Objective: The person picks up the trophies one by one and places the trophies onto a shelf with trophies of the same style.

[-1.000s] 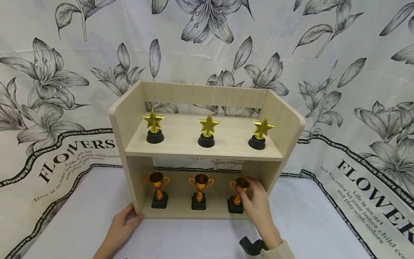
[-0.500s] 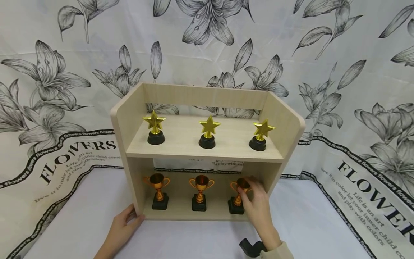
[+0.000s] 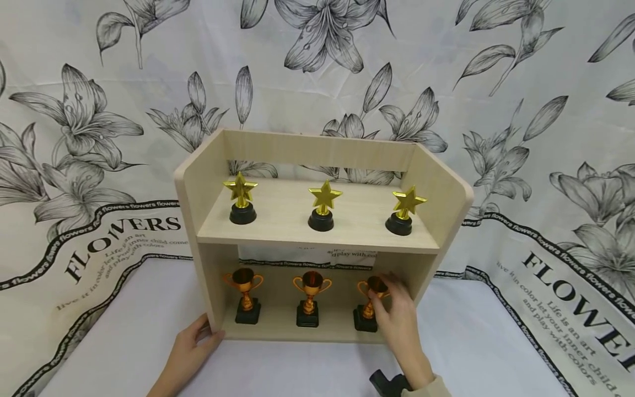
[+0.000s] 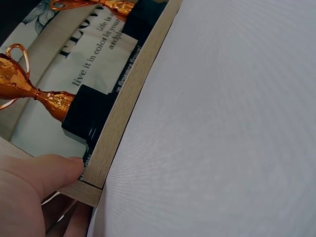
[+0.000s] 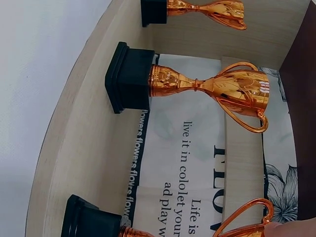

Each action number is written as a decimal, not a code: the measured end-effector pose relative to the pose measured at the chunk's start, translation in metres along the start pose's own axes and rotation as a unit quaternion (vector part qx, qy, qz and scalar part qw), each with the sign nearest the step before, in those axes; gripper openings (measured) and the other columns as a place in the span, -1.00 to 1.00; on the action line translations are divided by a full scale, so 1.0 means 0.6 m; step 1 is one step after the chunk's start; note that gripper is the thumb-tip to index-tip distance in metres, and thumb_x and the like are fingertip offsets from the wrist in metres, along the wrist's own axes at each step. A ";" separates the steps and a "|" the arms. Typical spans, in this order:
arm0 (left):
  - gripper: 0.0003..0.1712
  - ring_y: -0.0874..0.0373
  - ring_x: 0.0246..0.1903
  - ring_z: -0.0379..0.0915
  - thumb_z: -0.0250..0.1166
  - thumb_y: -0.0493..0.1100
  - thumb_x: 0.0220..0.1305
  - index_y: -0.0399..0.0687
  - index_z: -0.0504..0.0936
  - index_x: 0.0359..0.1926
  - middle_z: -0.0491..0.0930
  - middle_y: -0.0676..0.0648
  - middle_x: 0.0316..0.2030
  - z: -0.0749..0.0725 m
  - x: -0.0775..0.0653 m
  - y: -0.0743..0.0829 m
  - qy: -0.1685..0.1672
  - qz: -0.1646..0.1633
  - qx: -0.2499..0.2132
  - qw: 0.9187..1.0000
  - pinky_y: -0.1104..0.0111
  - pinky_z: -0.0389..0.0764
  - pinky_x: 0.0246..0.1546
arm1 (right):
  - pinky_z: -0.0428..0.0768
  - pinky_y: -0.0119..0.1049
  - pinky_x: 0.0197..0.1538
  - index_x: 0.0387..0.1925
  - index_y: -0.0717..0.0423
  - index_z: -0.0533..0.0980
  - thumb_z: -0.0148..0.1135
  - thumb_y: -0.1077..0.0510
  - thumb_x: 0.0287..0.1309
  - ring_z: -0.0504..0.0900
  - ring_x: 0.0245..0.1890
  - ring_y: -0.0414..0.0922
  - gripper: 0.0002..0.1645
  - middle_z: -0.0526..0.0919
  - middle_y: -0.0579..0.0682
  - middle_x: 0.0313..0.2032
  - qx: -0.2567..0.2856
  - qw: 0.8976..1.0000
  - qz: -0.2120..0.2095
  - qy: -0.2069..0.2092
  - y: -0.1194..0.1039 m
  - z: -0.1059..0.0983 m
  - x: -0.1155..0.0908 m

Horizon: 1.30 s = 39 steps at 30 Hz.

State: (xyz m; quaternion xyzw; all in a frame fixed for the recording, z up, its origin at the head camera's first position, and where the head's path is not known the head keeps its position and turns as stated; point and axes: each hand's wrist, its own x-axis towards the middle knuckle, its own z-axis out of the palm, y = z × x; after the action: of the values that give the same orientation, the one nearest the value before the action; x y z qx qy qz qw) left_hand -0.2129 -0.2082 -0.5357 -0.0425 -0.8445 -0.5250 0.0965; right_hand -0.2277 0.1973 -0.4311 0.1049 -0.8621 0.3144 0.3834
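A two-tier wooden shelf (image 3: 283,201) stands on the white cloth. My left hand (image 3: 187,350) grips the lower left corner of its side panel, thumb (image 4: 61,170) on the inner side and fingers outside. At the right of the lower tier, my right hand (image 3: 401,320) pinches a gold trophy cup (image 3: 366,321) by its bowl, the cup upright with its black base at the shelf floor. In the right wrist view that trophy's base (image 5: 94,219) shows at the bottom edge. Two matching cups stand beside it, a middle one (image 3: 308,303) and a left one (image 3: 247,303).
On the upper tier three gold star trophies stand in a row: left (image 3: 242,201), middle (image 3: 323,207) and right (image 3: 404,212). A black curved object (image 3: 389,383) lies by my right wrist. Flower-printed cloth (image 3: 317,99) hangs behind the shelf.
The head view has shifted slightly, so the whole scene sits a little lower and further right. Both hands keep their places on the shelf and the right trophy cup.
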 end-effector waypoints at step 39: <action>-0.50 -0.11 -0.05 0.54 0.34 -0.26 0.11 -0.18 0.52 0.12 0.62 -0.13 -0.04 -0.059 -0.025 0.079 0.005 0.144 0.197 0.970 -0.01 0.56 -0.13 | 0.12 -0.63 0.23 0.08 0.22 0.47 0.37 0.30 -0.06 0.44 0.10 0.06 -0.42 0.52 0.12 0.07 0.009 0.998 -0.063 -0.002 -0.039 -0.061 -0.013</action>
State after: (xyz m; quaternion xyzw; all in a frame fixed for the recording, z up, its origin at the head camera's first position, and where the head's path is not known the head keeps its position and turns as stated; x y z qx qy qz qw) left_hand -0.1858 -0.2182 -0.4822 -0.1414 -0.9158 -0.3289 0.1821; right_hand -0.1910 0.2012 -0.4073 0.1628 -0.8515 0.2977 0.3997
